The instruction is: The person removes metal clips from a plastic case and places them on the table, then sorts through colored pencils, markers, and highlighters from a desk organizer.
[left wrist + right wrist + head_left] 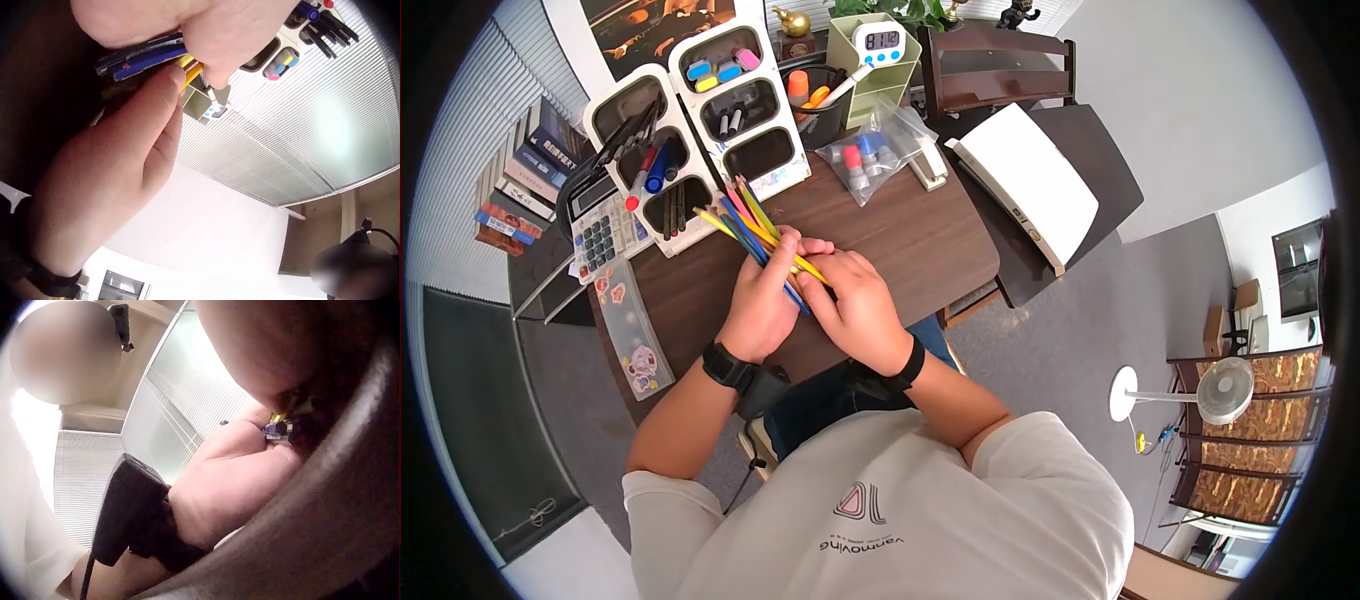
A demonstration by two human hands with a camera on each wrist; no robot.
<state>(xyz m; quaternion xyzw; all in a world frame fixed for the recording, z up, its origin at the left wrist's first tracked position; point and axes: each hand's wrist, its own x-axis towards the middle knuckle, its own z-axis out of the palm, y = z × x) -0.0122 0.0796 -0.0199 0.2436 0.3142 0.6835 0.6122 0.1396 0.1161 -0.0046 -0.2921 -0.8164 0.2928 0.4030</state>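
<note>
A bundle of coloured pencils [745, 226], with yellow, blue, green and pink among them, slants over the front of the desk. My left hand [762, 312] grips the bundle around its middle, thumb lying along the pencils. Against it, my right hand [858, 308] holds the lower part, its thumb and fingers around the near ends. From the left wrist view, blue and black pencils [150, 62] stick out between the left hand [140, 19] and the right hand [112, 144]. In the right wrist view the pencil ends [281, 430] show between both palms, mostly in shadow.
A white desk organizer [692, 100] with pens and small coloured items stands beyond the hands. Around it are a calculator [605, 235], a sticker-covered case [632, 330], a black pen cup [825, 120], a plastic bag [870, 150] and a stapler [928, 165]. A white binder [1035, 185] lies right.
</note>
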